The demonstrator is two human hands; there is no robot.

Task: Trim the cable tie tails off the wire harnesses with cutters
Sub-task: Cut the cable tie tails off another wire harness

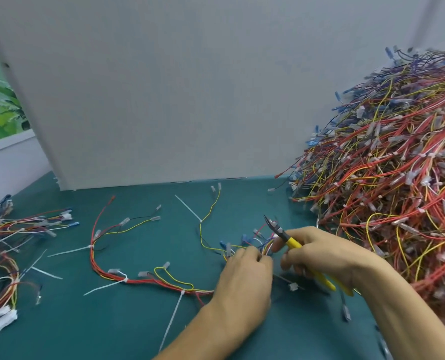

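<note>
A wire harness (143, 278) of red, yellow and black wires lies spread across the green mat, with several long white cable tie tails (173, 320) sticking out from it. My left hand (244, 279) pinches the harness at its right end, near a cluster of blue connectors (244, 241). My right hand (322, 253) holds yellow-handled cutters (292, 242), whose dark jaws point up and left just above that cluster. Whether the jaws touch a tie is unclear.
A big heap of harnesses (387, 172) fills the right side. A smaller pile of harnesses (10, 242) lies at the left edge. A white panel (177, 87) stands at the back of the green mat (112, 328). Loose tie tails (46, 272) lie left of centre.
</note>
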